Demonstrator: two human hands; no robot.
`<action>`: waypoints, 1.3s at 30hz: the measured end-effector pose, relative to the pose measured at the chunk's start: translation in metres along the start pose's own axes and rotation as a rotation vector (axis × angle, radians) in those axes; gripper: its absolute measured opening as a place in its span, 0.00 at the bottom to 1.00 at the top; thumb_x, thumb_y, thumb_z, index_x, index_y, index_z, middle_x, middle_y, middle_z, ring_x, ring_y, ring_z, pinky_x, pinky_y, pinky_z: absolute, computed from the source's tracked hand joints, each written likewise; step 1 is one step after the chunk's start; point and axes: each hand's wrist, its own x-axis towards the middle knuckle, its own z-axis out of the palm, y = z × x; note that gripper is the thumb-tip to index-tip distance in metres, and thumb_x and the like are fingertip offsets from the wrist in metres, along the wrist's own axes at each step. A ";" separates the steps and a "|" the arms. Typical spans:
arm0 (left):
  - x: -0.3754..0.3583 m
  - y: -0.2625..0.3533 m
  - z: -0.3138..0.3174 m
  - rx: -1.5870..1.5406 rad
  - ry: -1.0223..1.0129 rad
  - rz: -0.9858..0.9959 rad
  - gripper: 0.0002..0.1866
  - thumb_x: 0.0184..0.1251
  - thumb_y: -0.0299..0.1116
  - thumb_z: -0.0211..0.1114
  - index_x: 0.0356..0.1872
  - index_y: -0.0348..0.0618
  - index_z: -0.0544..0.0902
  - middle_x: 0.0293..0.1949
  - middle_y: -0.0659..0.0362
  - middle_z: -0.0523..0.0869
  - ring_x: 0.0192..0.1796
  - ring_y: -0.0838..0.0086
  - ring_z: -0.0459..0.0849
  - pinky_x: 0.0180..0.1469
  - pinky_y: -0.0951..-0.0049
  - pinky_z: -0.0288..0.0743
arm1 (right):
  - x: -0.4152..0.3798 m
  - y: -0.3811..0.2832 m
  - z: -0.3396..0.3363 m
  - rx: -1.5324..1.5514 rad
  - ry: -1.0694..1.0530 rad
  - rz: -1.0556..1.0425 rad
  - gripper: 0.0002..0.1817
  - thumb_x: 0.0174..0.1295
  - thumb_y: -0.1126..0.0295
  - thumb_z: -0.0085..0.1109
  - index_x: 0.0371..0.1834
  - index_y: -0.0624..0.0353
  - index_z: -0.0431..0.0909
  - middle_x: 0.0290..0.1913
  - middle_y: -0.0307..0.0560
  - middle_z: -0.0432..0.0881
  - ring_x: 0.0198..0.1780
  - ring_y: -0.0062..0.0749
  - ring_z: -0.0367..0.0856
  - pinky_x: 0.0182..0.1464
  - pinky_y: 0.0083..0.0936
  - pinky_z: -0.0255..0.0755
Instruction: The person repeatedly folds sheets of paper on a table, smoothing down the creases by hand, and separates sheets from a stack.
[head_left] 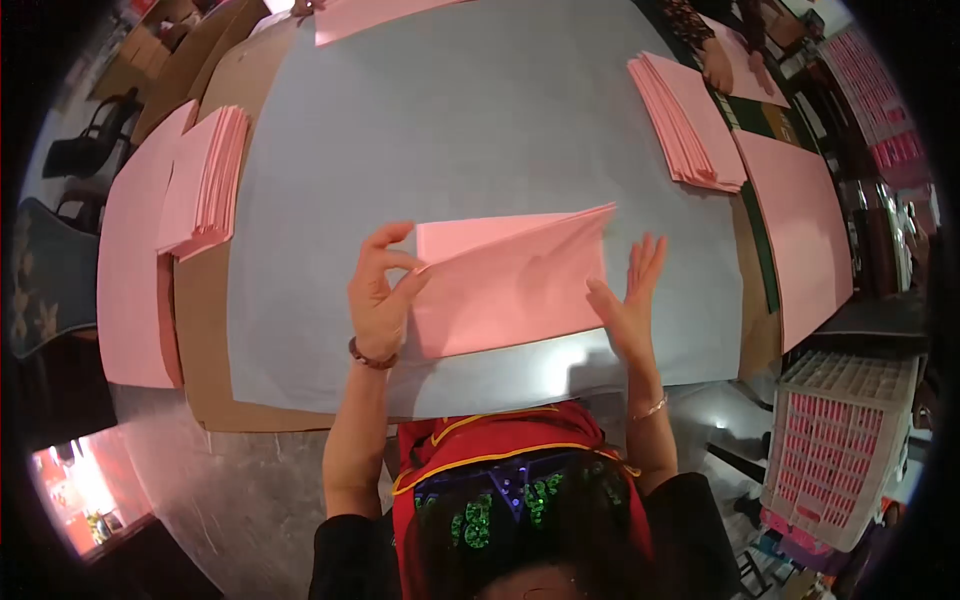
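Observation:
A folded pink paper sheet [510, 290] lies in front of me on the grey-covered table [450, 130]. Its top layer is raised along the far side, and a pointed corner stands up at the far right. At the sheet's left edge, the thumb and index finger of my left hand [380, 300] pinch the corner of that upper layer. On the opposite side is my right hand [630, 310], its fingers stretched upward and apart. The right thumb is at the sheet's right edge.
Stacks of folded pink sheets stand at the left [208, 185] and the right [690, 125]. Larger flat pink sheets [795, 225] lie beyond them. Another person's hands [718, 65] work at the far right. A white plastic crate [845, 440] stands below on the right.

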 end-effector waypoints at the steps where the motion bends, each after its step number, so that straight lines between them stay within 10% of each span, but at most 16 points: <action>1: -0.001 0.009 -0.004 -0.010 -0.013 0.009 0.07 0.56 0.20 0.63 0.36 0.40 0.78 0.47 0.52 0.80 0.52 0.65 0.76 0.50 0.66 0.69 | 0.006 -0.018 0.002 0.187 0.030 0.127 0.52 0.52 0.75 0.62 0.75 0.54 0.36 0.75 0.54 0.42 0.74 0.43 0.47 0.68 0.36 0.59; 4: -0.003 0.024 -0.015 -0.357 -0.103 -0.124 0.06 0.56 0.19 0.60 0.32 0.40 0.74 0.46 0.50 0.81 0.44 0.66 0.77 0.48 0.63 0.69 | 0.029 -0.025 -0.009 0.353 -0.217 0.186 0.51 0.52 0.75 0.62 0.75 0.55 0.37 0.68 0.55 0.61 0.67 0.38 0.62 0.59 0.31 0.70; 5: -0.003 0.024 -0.019 -0.372 -0.141 -0.076 0.06 0.57 0.19 0.60 0.32 0.40 0.73 0.44 0.50 0.81 0.44 0.66 0.77 0.48 0.62 0.70 | 0.031 -0.014 -0.010 0.428 -0.203 0.123 0.41 0.53 0.76 0.63 0.70 0.59 0.53 0.53 0.49 0.77 0.54 0.31 0.76 0.54 0.27 0.73; 9: -0.003 0.022 -0.027 -0.444 -0.164 0.063 0.05 0.60 0.22 0.59 0.35 0.39 0.73 0.39 0.53 0.81 0.42 0.68 0.77 0.48 0.64 0.71 | 0.024 -0.042 -0.009 0.491 -0.233 0.226 0.11 0.56 0.74 0.62 0.43 0.62 0.79 0.41 0.40 0.81 0.41 0.22 0.79 0.46 0.23 0.75; 18: -0.003 0.016 -0.015 -0.191 0.147 -0.146 0.08 0.68 0.23 0.55 0.45 0.36 0.77 0.35 0.62 0.78 0.37 0.81 0.74 0.42 0.80 0.69 | 0.026 -0.067 -0.011 0.586 -0.209 0.007 0.09 0.56 0.77 0.60 0.41 0.62 0.78 0.40 0.42 0.82 0.43 0.24 0.80 0.48 0.22 0.73; 24: 0.004 0.010 -0.003 -0.312 0.202 -0.287 0.08 0.67 0.23 0.58 0.44 0.35 0.80 0.31 0.68 0.76 0.32 0.88 0.68 0.34 0.85 0.63 | 0.041 -0.072 -0.028 0.072 -0.456 -0.331 0.11 0.51 0.80 0.64 0.39 0.63 0.81 0.43 0.48 0.82 0.45 0.29 0.80 0.46 0.22 0.74; 39: 0.009 0.023 -0.003 -0.428 0.071 -0.206 0.07 0.69 0.24 0.55 0.43 0.35 0.80 0.33 0.64 0.80 0.34 0.85 0.73 0.36 0.83 0.67 | 0.046 -0.082 -0.032 -0.296 -0.600 -0.256 0.08 0.52 0.78 0.66 0.34 0.64 0.78 0.34 0.40 0.77 0.34 0.23 0.76 0.36 0.18 0.71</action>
